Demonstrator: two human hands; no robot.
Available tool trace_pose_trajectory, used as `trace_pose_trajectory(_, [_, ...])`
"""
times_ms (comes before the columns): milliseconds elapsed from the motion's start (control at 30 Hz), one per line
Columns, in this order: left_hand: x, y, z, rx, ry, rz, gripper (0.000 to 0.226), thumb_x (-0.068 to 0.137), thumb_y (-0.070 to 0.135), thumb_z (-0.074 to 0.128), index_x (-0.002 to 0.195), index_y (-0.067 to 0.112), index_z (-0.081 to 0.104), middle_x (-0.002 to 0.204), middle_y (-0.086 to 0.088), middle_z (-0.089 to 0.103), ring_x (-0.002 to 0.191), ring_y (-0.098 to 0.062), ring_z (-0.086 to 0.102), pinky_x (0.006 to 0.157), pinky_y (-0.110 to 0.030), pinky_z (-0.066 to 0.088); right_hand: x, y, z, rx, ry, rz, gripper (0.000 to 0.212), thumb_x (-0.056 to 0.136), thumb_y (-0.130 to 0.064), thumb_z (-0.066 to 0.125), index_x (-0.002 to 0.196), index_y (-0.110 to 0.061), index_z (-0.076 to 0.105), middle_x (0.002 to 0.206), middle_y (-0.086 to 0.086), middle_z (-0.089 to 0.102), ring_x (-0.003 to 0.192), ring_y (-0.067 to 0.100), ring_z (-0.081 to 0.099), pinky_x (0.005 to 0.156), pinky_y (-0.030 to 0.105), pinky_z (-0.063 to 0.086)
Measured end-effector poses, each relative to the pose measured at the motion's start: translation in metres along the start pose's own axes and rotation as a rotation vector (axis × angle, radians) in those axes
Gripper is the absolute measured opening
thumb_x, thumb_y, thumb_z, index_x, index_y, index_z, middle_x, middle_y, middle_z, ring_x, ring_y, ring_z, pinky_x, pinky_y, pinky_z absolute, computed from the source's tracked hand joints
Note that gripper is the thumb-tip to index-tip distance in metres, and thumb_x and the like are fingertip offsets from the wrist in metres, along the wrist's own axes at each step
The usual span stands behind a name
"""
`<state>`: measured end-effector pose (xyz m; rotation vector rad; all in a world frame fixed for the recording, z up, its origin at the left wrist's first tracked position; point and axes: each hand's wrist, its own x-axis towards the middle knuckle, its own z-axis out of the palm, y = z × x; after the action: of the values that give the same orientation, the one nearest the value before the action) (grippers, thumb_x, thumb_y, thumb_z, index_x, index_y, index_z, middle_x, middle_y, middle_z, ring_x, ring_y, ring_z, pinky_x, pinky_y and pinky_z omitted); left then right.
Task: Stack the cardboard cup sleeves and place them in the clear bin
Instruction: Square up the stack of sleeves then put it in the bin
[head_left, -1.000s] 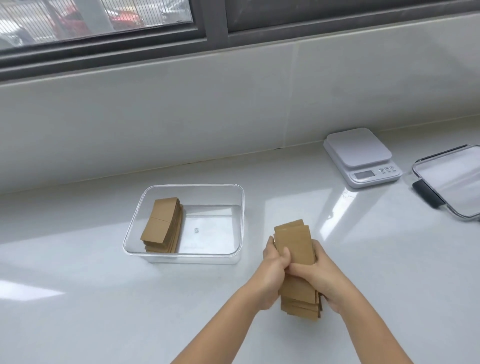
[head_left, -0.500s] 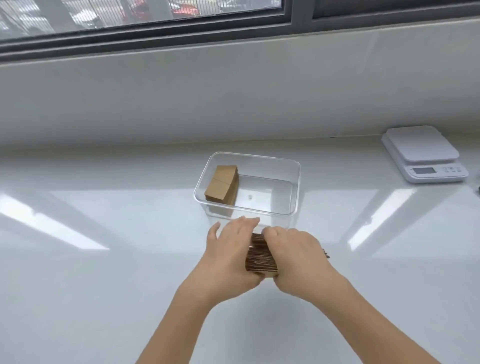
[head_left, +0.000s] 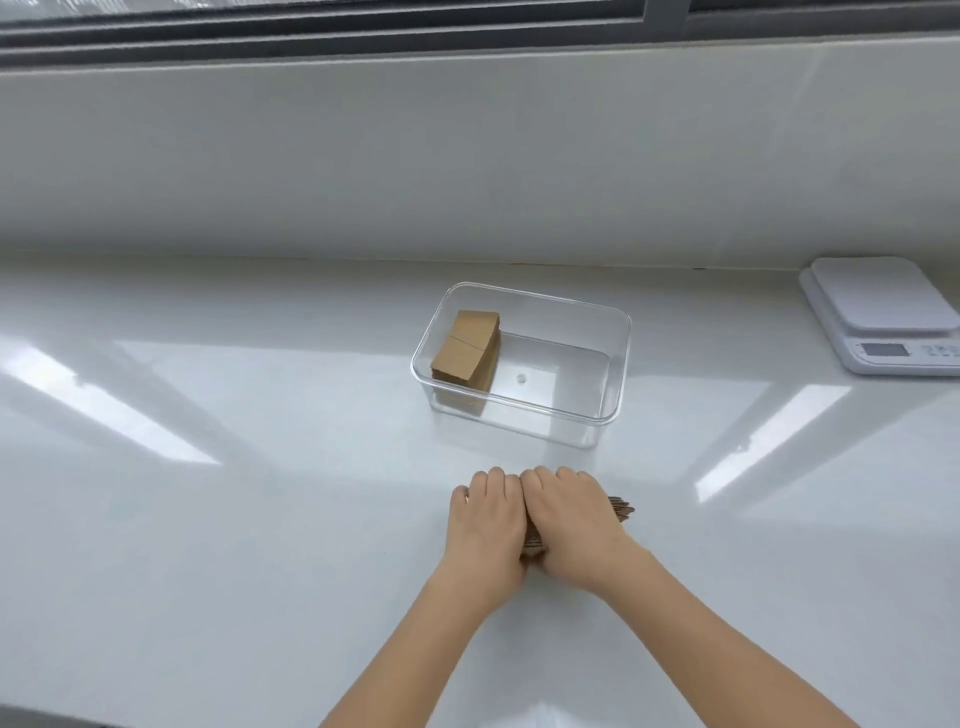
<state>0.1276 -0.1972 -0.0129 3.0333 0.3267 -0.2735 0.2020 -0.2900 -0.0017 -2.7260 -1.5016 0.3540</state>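
I hold the loose sleeve stack on the surface, left hand and right hand together, fingers curled around it. Its long axis runs left-right. The clear bin lies straight ahead, near, its right half free beside the stored sleeves.

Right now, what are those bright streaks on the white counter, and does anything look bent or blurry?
Head view: the streaks are window glare on the glossy white counter; the wide lens bows the wall edge; the clear plastic bin stays sharp; the left hand and right hand cover most of the brown cardboard sleeve stack.
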Motion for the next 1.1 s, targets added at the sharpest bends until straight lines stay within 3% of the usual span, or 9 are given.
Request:
trace_pose_trajectory(133, [-0.004, -0.03, -0.025, -0.379, -0.006, 0.053, 0.055, 0.069, 0.037, 0.066, 0.118, 0.019, 0.048, 0.111, 0.002, 0.053, 0.103, -0.017, 0.05, 0.087, -0.03, 0.043, -0.001, 0.008, 0.0, 0.149, 0.096, 0.003, 0.048, 0.072, -0.036, 0.066, 0.111, -0.016, 0.046, 0.106, 0.0, 0.057, 0.092, 0.025, 0.054, 0.071, 0.032, 0.033])
trace_pose_trajectory(233, [-0.011, -0.048, -0.069, -0.671, 0.056, 0.051, 0.052, 0.062, 0.031, 0.072, 0.11, 0.029, 0.053, 0.105, 0.014, 0.059, 0.099, -0.002, 0.055, 0.083, -0.021, 0.048, -0.006, 0.009, -0.012, 0.711, 0.175, 0.049, 0.056, 0.061, -0.034, 0.078, 0.108, -0.023, 0.05, 0.097, -0.01, 0.06, 0.088, 0.014, 0.057, 0.074, 0.03, 0.047])
trace_pose_trajectory(300, [-0.01, -0.044, -0.096, -0.589, 0.068, 0.084, 0.044, 0.061, 0.027, 0.07, 0.099, 0.03, 0.05, 0.097, 0.015, 0.057, 0.092, -0.003, 0.055, 0.075, -0.021, 0.048, -0.007, 0.002, -0.02, 1.069, 0.184, 0.045, 0.057, 0.056, -0.02, 0.084, 0.102, -0.026, 0.051, 0.088, -0.017, 0.06, 0.079, 0.006, 0.058, 0.068, 0.03, 0.054])
trace_pose_trajectory(400, [-0.003, -0.029, -0.114, -0.406, 0.062, 0.137, 0.043, 0.063, 0.022, 0.066, 0.101, 0.022, 0.045, 0.098, 0.006, 0.054, 0.092, -0.013, 0.05, 0.075, -0.029, 0.047, -0.004, -0.005, -0.018, 1.329, 0.215, 0.068, 0.064, 0.054, 0.003, 0.082, 0.101, -0.028, 0.051, 0.085, -0.018, 0.061, 0.075, 0.004, 0.057, 0.061, 0.032, 0.059])
trace_pose_trajectory(533, [0.007, -0.011, -0.092, -0.309, 0.036, 0.19, 0.063, 0.069, 0.02, 0.063, 0.127, 0.014, 0.04, 0.122, -0.001, 0.05, 0.115, -0.02, 0.042, 0.1, -0.029, 0.035, -0.008, 0.003, 0.006, 1.344, 0.226, 0.148, 0.066, 0.054, 0.0, 0.081, 0.101, -0.033, 0.047, 0.087, -0.023, 0.062, 0.075, -0.004, 0.058, 0.065, 0.017, 0.049])
trace_pose_trajectory(633, [0.008, -0.004, -0.063, -0.334, -0.041, 0.221, 0.081, 0.069, 0.029, 0.064, 0.141, 0.018, 0.029, 0.141, 0.003, 0.039, 0.135, -0.015, 0.027, 0.117, -0.036, 0.012, -0.016, 0.007, 0.027, 1.279, 0.156, 0.238, 0.068, 0.052, -0.014, 0.084, 0.102, -0.038, 0.043, 0.098, -0.015, 0.062, 0.084, -0.007, 0.06, 0.068, 0.014, 0.048])
trace_pose_trajectory(767, [0.008, -0.005, -0.056, -0.273, -0.019, 0.225, 0.099, 0.07, 0.039, 0.059, 0.149, 0.017, 0.004, 0.157, 0.006, 0.012, 0.146, -0.011, -0.004, 0.118, -0.04, -0.01, -0.016, 0.009, 0.031, 1.245, 0.157, 0.236, 0.079, 0.054, -0.023, 0.083, 0.114, -0.047, 0.039, 0.117, -0.017, 0.056, 0.105, -0.003, 0.058, 0.083, 0.02, 0.048])
trace_pose_trajectory(900, [0.009, -0.005, -0.056, -0.263, 0.022, 0.229, 0.108, 0.07, 0.047, 0.06, 0.15, 0.015, -0.005, 0.16, 0.004, -0.004, 0.145, -0.01, -0.016, 0.118, -0.042, -0.009, -0.015, 0.006, 0.028, 1.3, 0.225, 0.182, 0.091, 0.058, -0.021, 0.08, 0.13, -0.046, 0.029, 0.135, -0.019, 0.046, 0.122, -0.001, 0.051, 0.097, 0.018, 0.045])
trace_pose_trajectory(1100, [0.005, -0.016, -0.058, -0.408, 0.037, 0.256, 0.108, 0.07, 0.047, 0.067, 0.15, 0.02, 0.0, 0.16, 0.009, 0.001, 0.144, -0.002, -0.012, 0.119, -0.034, -0.005, -0.017, 0.008, 0.031, 1.251, 0.222, 0.246, 0.074, 0.055, -0.018, 0.085, 0.109, -0.044, 0.042, 0.108, -0.013, 0.063, 0.095, -0.004, 0.062, 0.076, 0.012, 0.048])
